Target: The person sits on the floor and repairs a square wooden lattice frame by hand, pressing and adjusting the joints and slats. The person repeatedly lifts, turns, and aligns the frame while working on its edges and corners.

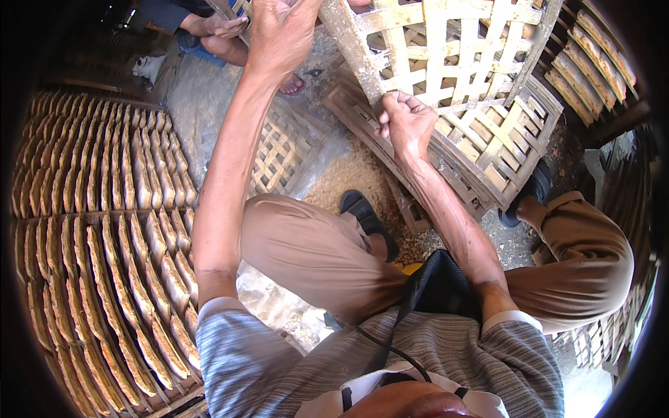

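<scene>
Head view: the right hand grips the lower-left corner of a tilted lattice frame, above the far edge of the stacked frames. The left hand, nearby, is cropped; I cannot tell its hold.

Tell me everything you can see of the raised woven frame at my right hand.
The frame is an openwork lattice of pale, flat strips, bamboo-like in look, crossing over and under with gaps between. Thicker, rougher bars edge its sides. It stands tilted, its top cut off by the picture's edge, its lower end over similar stacked frames; whether it rests on them is unclear. Your right hand, fingers curled, is at its lower left corner; the grip is unclear.
</scene>
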The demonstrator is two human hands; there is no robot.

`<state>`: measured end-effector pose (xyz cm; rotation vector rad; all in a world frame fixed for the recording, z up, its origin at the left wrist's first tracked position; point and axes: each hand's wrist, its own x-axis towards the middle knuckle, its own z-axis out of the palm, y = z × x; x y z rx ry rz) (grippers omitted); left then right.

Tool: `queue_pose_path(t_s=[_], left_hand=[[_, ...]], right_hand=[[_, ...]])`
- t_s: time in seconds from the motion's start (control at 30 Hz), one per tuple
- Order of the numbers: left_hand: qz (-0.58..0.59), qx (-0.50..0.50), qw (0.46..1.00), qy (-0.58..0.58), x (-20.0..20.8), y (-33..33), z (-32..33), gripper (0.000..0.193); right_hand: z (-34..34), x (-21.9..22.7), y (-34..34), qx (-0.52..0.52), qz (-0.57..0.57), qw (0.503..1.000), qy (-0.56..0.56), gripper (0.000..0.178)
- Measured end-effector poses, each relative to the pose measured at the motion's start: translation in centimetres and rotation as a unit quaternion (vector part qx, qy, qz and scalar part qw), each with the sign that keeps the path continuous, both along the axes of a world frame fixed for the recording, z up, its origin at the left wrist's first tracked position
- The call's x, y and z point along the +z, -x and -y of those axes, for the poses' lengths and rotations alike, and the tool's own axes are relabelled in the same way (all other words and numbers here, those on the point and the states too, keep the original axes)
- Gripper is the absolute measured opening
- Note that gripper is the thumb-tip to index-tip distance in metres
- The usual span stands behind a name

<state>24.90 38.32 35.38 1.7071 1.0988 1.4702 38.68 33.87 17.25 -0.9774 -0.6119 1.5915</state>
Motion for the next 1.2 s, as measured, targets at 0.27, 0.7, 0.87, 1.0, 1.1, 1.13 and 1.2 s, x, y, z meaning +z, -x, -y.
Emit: queue_pose_path(t_s=[0.27,0.7,0.87,1.0,1.1,1.13,1.2], left_hand=[[0.011,-0.032,0.999,0.004,-0.1,0.1,-0.2,0.034],[-0.014,-0.019,1.0,-0.008,0.0,0.0,0.3,0.034],[0.016,-0.009,1.0,0.01,0.0,-0.5,0.2,0.032],[0.001,0.002,1.0,0.01,0.1,-0.5,0.4,0.032],[0.004,-0.001,1.0,0.016,0.2,-0.7,0.5,0.032],[0.009,-0.004,1.0,0.019,0.2,-0.7,0.5,0.032],[-0.007,-0.001,1.0,0.025,0.5,-0.7,0.6,0.033]], right_hand=[[-1.0,-6.3,-2.5,-0.065,0.188,0.939,-0.279,0.022],[-0.1,-1.5,-0.8,0.0,-0.01,1.0,-0.02,0.026],[-0.5,-1.0,-0.9,0.003,0.011,1.0,-0.013,0.021],[-0.4,-1.1,-0.6,-0.003,0.033,0.999,-0.029,0.019],[-0.5,-1.2,-0.5,-0.009,0.032,0.999,-0.028,0.018],[-0.5,-1.2,-0.5,-0.01,0.033,0.999,-0.023,0.017],[-0.7,-1.5,-0.8,0.016,0.107,0.991,-0.08,0.015]])
